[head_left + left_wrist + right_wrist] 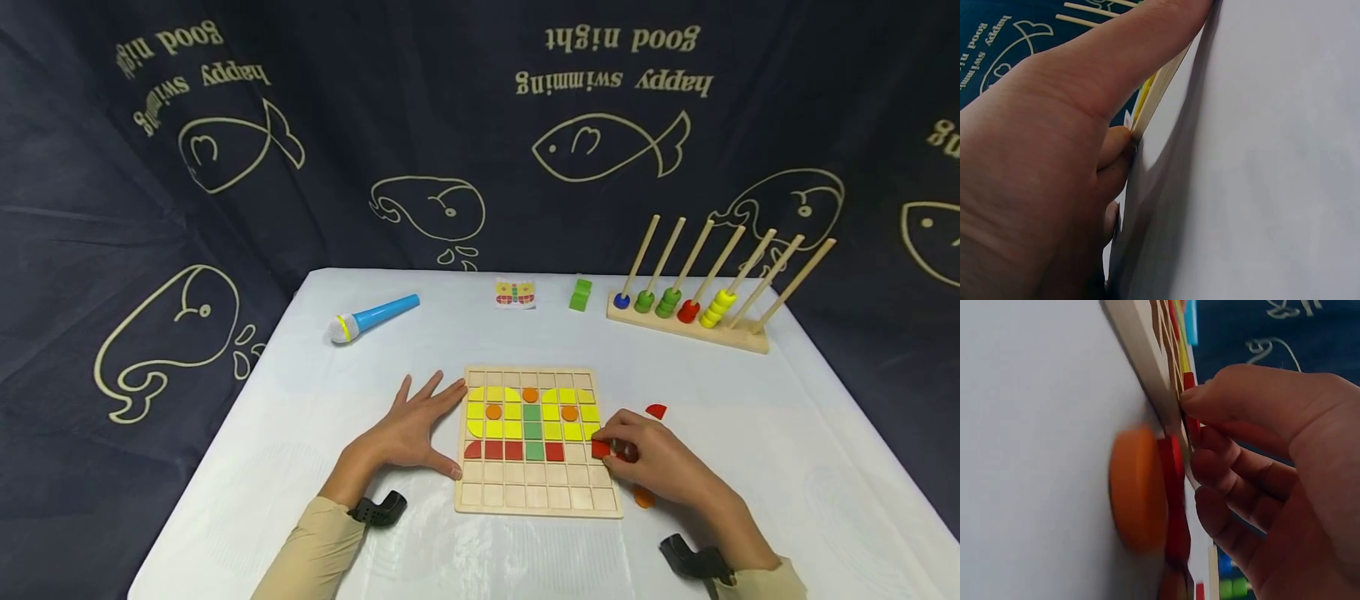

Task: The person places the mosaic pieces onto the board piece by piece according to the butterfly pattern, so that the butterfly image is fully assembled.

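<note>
A square wooden grid board (536, 497) lies on the white table, with yellow, orange, green and red tiles set in its upper and middle cells. My left hand (411, 429) is spread at the board's left side, its index finger and thumb touching the edge. At the right edge, my right hand (651, 454) pinches a small red tile (600, 449) between thumb and fingers, over the end of the red row. The right wrist view shows that red tile (1189, 380) at the thumb tip. Whether it touches the board I cannot tell.
Near the right hand lie an orange disc (643, 497) and a red quarter-round tile (657, 411); other red pieces are partly hidden below the hand. Farther back are a toy microphone (382, 314), a butterfly picture card (515, 294), green blocks (581, 295) and a bead-peg stand (690, 327).
</note>
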A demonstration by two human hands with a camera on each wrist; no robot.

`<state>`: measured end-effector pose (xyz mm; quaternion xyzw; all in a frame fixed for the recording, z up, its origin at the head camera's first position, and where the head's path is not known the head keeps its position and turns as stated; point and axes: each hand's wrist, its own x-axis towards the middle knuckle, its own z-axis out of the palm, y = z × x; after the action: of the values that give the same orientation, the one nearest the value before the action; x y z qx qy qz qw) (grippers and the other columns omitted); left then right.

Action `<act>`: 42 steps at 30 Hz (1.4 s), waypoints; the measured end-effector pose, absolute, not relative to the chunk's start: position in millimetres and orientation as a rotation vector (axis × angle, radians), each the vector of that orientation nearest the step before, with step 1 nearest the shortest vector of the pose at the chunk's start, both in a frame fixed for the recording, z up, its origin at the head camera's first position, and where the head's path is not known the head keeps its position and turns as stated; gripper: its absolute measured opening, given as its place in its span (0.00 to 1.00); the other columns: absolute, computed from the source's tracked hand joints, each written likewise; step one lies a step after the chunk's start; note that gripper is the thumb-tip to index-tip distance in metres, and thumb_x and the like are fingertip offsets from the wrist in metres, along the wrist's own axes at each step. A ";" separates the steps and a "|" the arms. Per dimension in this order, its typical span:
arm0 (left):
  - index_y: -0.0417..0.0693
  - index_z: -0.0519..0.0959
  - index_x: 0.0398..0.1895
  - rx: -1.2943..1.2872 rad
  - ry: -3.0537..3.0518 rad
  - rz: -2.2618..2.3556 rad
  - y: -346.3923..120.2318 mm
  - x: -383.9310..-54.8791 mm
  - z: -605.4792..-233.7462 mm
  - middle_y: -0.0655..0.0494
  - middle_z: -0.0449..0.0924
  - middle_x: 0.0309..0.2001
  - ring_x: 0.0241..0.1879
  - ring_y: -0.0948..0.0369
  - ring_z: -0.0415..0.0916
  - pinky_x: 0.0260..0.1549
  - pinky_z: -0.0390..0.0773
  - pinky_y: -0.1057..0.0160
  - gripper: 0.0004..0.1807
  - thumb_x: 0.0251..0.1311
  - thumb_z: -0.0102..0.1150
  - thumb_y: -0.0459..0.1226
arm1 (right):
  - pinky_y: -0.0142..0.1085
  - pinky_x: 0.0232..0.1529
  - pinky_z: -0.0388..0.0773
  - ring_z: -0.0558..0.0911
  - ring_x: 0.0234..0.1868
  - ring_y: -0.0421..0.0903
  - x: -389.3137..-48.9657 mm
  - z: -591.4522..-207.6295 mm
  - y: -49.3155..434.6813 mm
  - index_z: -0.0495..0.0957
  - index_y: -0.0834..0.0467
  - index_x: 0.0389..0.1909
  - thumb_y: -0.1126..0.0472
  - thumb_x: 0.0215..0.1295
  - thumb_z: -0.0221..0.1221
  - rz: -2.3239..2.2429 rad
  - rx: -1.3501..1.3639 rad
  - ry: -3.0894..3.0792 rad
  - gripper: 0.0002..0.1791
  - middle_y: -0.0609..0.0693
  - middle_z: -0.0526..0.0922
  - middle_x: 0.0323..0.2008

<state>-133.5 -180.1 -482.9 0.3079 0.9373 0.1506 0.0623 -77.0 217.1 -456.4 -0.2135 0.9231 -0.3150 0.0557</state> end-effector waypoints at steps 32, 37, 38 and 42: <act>0.57 0.51 0.77 0.914 2.821 0.457 -179.6 -134.4 -483.9 0.65 0.45 0.75 0.74 0.54 0.34 0.65 0.29 0.39 0.73 0.21 0.56 0.81 | 0.53 0.54 0.72 0.73 0.51 0.53 -95.9 -450.6 240.2 0.83 0.59 0.48 0.68 0.57 0.61 -0.710 -0.498 3.044 0.16 0.53 0.77 0.49; 0.58 0.50 0.77 0.923 2.820 0.458 -180.1 -134.6 -483.8 0.65 0.45 0.75 0.74 0.54 0.34 0.65 0.29 0.38 0.73 0.22 0.56 0.81 | 0.61 0.60 0.62 0.66 0.60 0.62 -99.4 -452.4 260.8 0.80 0.63 0.52 0.72 0.55 0.58 -0.632 -0.406 2.997 0.21 0.61 0.72 0.58; 0.57 0.51 0.77 0.928 2.820 0.463 -180.2 -134.5 -483.8 0.65 0.45 0.75 0.74 0.54 0.34 0.65 0.29 0.38 0.73 0.22 0.56 0.81 | 0.61 0.60 0.61 0.66 0.60 0.62 -99.1 -452.6 262.9 0.80 0.63 0.52 0.72 0.55 0.58 -0.631 -0.391 2.987 0.21 0.62 0.72 0.58; 0.58 0.50 0.77 0.919 2.820 0.457 -180.3 -134.5 -483.3 0.65 0.45 0.75 0.74 0.54 0.34 0.65 0.29 0.38 0.73 0.22 0.56 0.81 | 0.61 0.57 0.65 0.69 0.55 0.62 -97.9 -454.2 268.1 0.81 0.64 0.51 0.72 0.56 0.58 -0.608 -0.350 3.006 0.19 0.62 0.73 0.54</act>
<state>-134.5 -180.3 -483.3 0.3054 0.9374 0.1519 0.0705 -97.9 268.1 -454.2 -0.1135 0.9735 -0.1968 0.0275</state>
